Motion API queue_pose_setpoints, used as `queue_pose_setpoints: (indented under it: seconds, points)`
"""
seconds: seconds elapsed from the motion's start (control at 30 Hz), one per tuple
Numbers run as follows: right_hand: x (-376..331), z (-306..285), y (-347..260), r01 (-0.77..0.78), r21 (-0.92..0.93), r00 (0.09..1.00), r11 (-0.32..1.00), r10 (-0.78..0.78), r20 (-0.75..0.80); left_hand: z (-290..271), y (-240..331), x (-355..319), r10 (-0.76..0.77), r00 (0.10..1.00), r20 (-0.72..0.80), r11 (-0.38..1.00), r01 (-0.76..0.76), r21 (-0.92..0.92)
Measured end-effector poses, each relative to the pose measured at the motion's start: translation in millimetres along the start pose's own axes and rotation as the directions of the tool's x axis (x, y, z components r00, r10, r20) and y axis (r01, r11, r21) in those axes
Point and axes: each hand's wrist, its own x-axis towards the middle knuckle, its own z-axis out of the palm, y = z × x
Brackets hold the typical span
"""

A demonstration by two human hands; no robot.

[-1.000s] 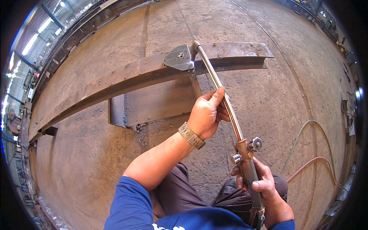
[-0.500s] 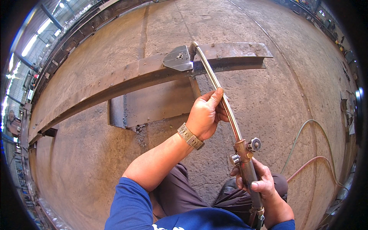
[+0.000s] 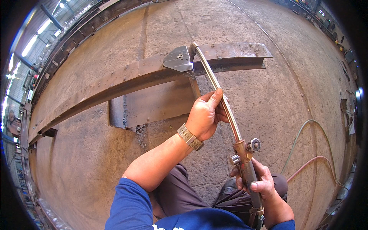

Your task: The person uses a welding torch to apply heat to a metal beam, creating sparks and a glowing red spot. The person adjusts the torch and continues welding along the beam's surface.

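Both my hands hold a long cutting torch (image 3: pixel 214 78) with shiny tubes. My left hand (image 3: pixel 206 115) grips the tubes about midway, thumb on top. Around the dark handle below the valve knobs, my right hand (image 3: pixel 262 178) is closed. The torch's bent head is at the right edge of a grey steel plate (image 3: pixel 178 57) with cut corners and several small holes. That plate lies on a long rusty steel beam (image 3: pixel 122 76). A small bright glow shows beside the plate's lower right corner, near the torch head. The tip itself is hidden.
A rusty steel piece (image 3: pixel 159 101) with a rough-cut edge sits under and in front of the beam. Crumbly slag lies by its near corner. A green hose (image 3: pixel 299 134) and a red hose (image 3: pixel 316 158) loop over the concrete floor (image 3: pixel 268 107) at right. Metal stock lines the far left.
The torch and both hands stay almost in place. The glow by the plate's corner looks slightly different.
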Motion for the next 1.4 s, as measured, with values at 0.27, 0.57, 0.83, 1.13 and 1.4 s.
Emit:
queue_pose_setpoints:
  seconds: [0.27, 0.57, 0.83, 1.13, 1.4]
  points:
    - [-0.5, 0.0, 0.3, 0.003, 0.003, 1.0, 1.0, -0.004, 0.008, 2.3, -0.1, -0.8, 0.006, 1.0, -0.019, 1.0, -0.006, 0.005]
    - [-0.5, 0.9, -2.1, -0.003, 0.012, 1.0, 1.0, 0.003, 0.003, 6.8, 0.2, -1.5, 0.011, 0.999, -0.043, 1.0, -0.011, 0.001]
    - [-0.3, 1.6, -2.1, -0.005, 0.01, 1.0, 1.0, 0.005, -0.015, 8.5, 0.9, -1.8, 0.011, 0.998, -0.054, 1.0, -0.01, 0.007]
    - [-0.2, 0.8, -1.7, -0.005, 0.029, 1.0, 1.0, 0.005, -0.011, 2.5, -0.7, 0.5, -0.001, 1.0, -0.016, 1.0, 0.001, 0.0]
    - [-0.8, 1.4, -2.8, -0.017, -0.001, 1.0, 1.0, 0.017, -0.025, 0.8, -1.3, 1.0, 0.001, 1.0, 0.007, 1.0, -0.001, -0.001]
